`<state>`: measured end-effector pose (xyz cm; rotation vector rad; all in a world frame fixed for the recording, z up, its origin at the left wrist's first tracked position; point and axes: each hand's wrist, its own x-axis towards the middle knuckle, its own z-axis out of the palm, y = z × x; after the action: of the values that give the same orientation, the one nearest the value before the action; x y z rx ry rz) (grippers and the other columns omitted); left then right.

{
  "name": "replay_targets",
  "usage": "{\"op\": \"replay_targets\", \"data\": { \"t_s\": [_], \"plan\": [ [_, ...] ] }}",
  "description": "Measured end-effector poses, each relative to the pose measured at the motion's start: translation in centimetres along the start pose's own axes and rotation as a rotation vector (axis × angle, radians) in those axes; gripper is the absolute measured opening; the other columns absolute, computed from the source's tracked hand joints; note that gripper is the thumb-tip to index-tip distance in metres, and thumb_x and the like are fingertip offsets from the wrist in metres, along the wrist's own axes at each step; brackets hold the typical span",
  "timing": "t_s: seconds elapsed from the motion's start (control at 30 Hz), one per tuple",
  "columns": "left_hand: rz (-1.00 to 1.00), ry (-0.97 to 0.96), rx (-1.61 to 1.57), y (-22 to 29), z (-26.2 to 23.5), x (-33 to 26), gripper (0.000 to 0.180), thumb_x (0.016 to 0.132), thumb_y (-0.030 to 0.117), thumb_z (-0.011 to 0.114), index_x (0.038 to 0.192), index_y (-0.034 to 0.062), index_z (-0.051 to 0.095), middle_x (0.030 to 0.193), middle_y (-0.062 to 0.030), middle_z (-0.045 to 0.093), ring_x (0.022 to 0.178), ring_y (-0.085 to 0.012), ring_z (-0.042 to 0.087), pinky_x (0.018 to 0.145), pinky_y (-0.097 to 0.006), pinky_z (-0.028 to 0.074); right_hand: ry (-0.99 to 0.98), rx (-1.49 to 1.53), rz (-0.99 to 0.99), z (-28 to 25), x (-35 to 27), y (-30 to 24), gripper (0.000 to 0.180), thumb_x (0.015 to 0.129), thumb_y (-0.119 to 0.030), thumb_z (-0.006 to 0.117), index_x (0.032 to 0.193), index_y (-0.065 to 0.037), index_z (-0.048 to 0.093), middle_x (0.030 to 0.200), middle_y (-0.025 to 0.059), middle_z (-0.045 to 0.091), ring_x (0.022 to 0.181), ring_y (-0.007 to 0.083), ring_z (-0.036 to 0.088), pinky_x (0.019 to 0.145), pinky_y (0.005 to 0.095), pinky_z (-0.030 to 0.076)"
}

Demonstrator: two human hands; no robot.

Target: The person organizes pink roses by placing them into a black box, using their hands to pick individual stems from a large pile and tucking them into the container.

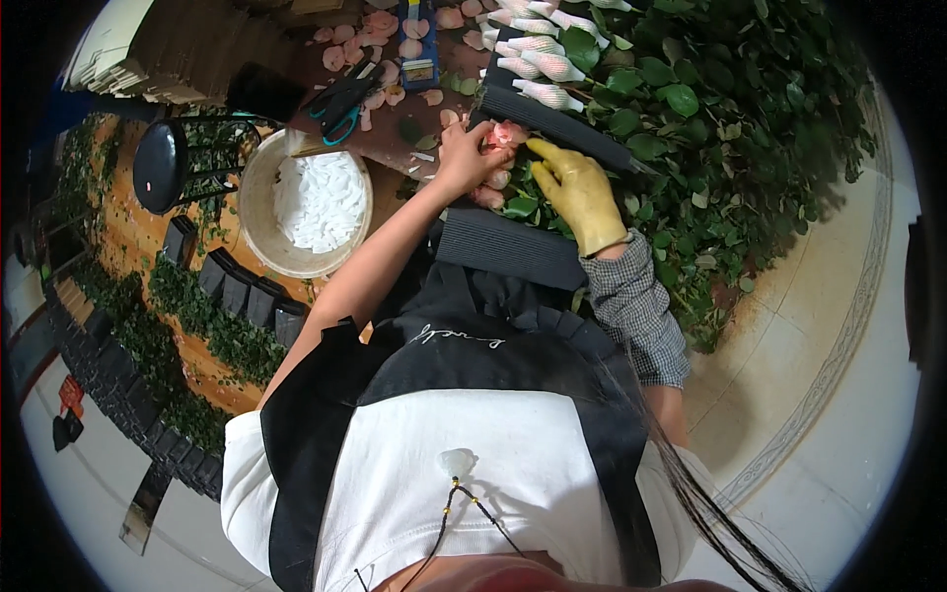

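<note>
Near the table's front edge, my bare left hand [462,158] has its fingers closed on a pink rose [504,135]. My right hand [580,197], in a yellow rubber glove with a checked sleeve above it, is just right of that bloom. Its index finger and thumb are stretched out and apart, and the other fingers are hard to see. More pale pink roses [486,195] lie below my left hand, by a black corrugated wrap [508,249]. Behind the hands, another dark corrugated strip [552,126] lies next to several roses in white net sleeves [548,95].
Leafy stems [730,118] pile up on the right. Left of my arm stands a tub [254,232] of white net sleeves [318,202]. Scissors [342,113] with teal handles and loose petals [340,49] lie on the table. A black stool [160,166] and wrapped bundles [237,286] are farther left.
</note>
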<state>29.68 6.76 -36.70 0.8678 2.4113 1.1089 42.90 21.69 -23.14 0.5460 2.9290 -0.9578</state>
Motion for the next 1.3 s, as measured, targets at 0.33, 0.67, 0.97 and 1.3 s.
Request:
{"op": "replay_targets", "data": {
  "t_s": [0.33, 0.67, 0.97, 1.3],
  "plan": [
    [-0.141, -0.138, 0.132, 2.1, -0.5, 1.3, 0.067, 0.076, 0.05, 0.08, 0.134, 0.0205, 0.067, 0.125, -0.0306, 0.053, 0.12, -0.0474, 0.052, 0.099, -0.051, 0.049, 0.118, 0.072, -0.101, 1.4, 0.6, 0.4, 0.041, 0.092, -0.016, 0.07, 0.132, -0.011, 0.065, 0.108, 0.0188, 0.071, 0.098, 0.0395, 0.068, 0.087, 0.0472, 0.055],
    [0.003, -0.045, 0.002, 1.1, -0.5, -0.7, 0.063, 0.075, 0.042, 0.085, 0.127, 0.009, 0.072, 0.123, -0.0277, 0.053, 0.116, -0.0436, 0.054, 0.098, -0.049, 0.048, 0.085, -0.001, -0.037, 1.8, 1.1, 0.9, 0.034, 0.094, -0.018, 0.067, 0.129, -0.014, 0.066, 0.099, 0.0158, 0.073, 0.091, 0.0367, 0.07, 0.08, 0.0466, 0.057],
    [-0.134, -0.2, -0.123, -0.1, -0.1, -0.1, 0.066, 0.075, 0.049, 0.08, 0.129, 0.0118, 0.071, 0.131, -0.0291, 0.051, 0.127, -0.0462, 0.048, 0.106, -0.049, 0.043, -0.066, -0.517, -0.05, 4.9, 3.2, -0.2, 0.021, 0.095, -0.02, 0.057, 0.11, -0.015, 0.071, 0.087, 0.0097, 0.075, 0.081, 0.0297, 0.074, 0.07, 0.0444, 0.059],
    [-0.221, -0.15, -0.604, 0.2, -5.4, 0.3, 0.048, 0.092, 0.034, 0.076, 0.13, 0.0056, 0.065, 0.122, -0.0206, 0.064, 0.119, -0.0356, 0.058, 0.104, -0.043, 0.046, 0.023, -0.052, -0.139, 0.4, 0.8, -0.9, 0.039, 0.092, -0.02, 0.07, 0.128, -0.009, 0.064, 0.089, 0.0166, 0.07, 0.085, 0.039, 0.067, 0.078, 0.0499, 0.054]
  ]
}}
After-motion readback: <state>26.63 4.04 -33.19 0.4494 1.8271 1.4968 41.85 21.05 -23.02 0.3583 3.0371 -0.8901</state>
